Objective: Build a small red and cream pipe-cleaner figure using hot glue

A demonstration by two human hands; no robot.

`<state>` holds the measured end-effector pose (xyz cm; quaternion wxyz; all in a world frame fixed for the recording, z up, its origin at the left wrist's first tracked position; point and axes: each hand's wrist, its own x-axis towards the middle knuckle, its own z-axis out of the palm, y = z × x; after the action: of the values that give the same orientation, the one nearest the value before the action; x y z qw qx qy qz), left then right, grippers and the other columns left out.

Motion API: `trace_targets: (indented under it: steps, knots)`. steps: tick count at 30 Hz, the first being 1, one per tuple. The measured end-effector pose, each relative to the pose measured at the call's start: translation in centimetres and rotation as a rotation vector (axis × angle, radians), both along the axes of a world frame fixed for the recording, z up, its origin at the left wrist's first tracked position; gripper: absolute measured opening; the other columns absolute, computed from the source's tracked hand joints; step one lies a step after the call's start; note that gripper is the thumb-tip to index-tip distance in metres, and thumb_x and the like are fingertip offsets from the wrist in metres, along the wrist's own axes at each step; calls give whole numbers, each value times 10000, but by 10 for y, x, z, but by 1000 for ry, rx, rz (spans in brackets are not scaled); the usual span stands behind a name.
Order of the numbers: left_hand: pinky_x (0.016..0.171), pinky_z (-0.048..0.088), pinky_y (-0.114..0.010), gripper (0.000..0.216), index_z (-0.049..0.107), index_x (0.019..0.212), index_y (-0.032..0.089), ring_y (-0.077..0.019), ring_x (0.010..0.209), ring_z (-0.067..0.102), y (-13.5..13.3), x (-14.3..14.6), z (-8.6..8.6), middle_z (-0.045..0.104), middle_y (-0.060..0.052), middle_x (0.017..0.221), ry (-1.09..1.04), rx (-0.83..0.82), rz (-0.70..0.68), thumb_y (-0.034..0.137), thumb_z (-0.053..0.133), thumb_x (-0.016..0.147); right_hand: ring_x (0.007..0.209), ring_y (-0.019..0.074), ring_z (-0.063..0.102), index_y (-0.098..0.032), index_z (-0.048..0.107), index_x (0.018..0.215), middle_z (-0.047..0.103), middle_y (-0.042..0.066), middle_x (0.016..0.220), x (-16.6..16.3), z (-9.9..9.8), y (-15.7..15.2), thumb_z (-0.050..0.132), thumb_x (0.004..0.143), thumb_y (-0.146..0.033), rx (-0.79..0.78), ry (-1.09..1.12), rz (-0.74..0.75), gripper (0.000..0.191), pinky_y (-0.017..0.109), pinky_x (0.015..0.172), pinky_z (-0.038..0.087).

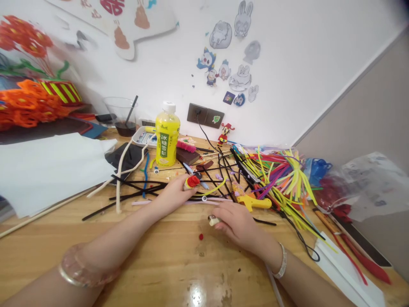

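My left hand point(174, 192) is closed around a small red-and-yellow craft piece point(192, 182), raised over the pipe cleaners in the middle of the table. My right hand point(236, 221) is closed on a small cream-coloured piece with a dark, shiny end point(213, 220); much of it is hidden by the fingers. Between and below the hands a little red bit point(201, 236) lies on the wood. A yellow glue gun point(255, 202) rests just beyond my right hand. Black pipe cleaners point(153, 187) are scattered past my left hand, with a googly eye point(204, 198) near them.
A yellow drink bottle point(168, 136) and a plastic cup point(123, 115) with dark liquid stand at the back. Bundled coloured pipe cleaners point(297, 175) lie to the right, near red-handled scissors point(364, 260). White paper point(54, 166) covers the left. A small red-hatted figure point(225, 134) stands by the wall.
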<state>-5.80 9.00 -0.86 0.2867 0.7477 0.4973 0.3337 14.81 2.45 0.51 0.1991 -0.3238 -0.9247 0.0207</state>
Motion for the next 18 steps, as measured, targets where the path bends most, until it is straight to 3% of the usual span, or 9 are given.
trace_targets:
  steps: [3, 6, 9, 18]
  knots:
    - [752, 440, -320, 197, 594, 832, 173, -224, 784, 576, 0, 0, 1, 637, -36, 846, 5, 6, -2, 304, 512, 711, 718, 173, 525, -167, 571, 838, 598, 64, 758, -2, 3, -3, 177, 939, -438, -50, 132, -87, 489, 272, 648, 382]
    - [745, 441, -315, 179, 594, 808, 179, -222, 778, 577, -1, 0, 2, 639, -26, 822, 6, 7, 1, 306, 514, 711, 578, 147, 474, -168, 512, 652, 524, 28, 602, -4, -1, -6, 174, 901, -536, -87, 200, -155, 558, 256, 554, 332]
    - [742, 441, -313, 185, 594, 821, 178, -222, 782, 577, -1, 1, 1, 640, -25, 827, 0, 6, 3, 306, 516, 712, 526, 137, 429, -176, 449, 552, 461, 10, 531, -5, -8, -7, 223, 880, -532, -51, 147, -181, 534, 255, 517, 285]
    - [740, 440, -316, 208, 597, 838, 161, -224, 783, 575, 1, 1, -2, 642, -37, 839, -20, 6, -8, 307, 521, 711, 510, 145, 466, -182, 478, 496, 516, 20, 490, -12, -19, -4, 414, 748, -372, 83, -41, -169, 322, 260, 498, 261]
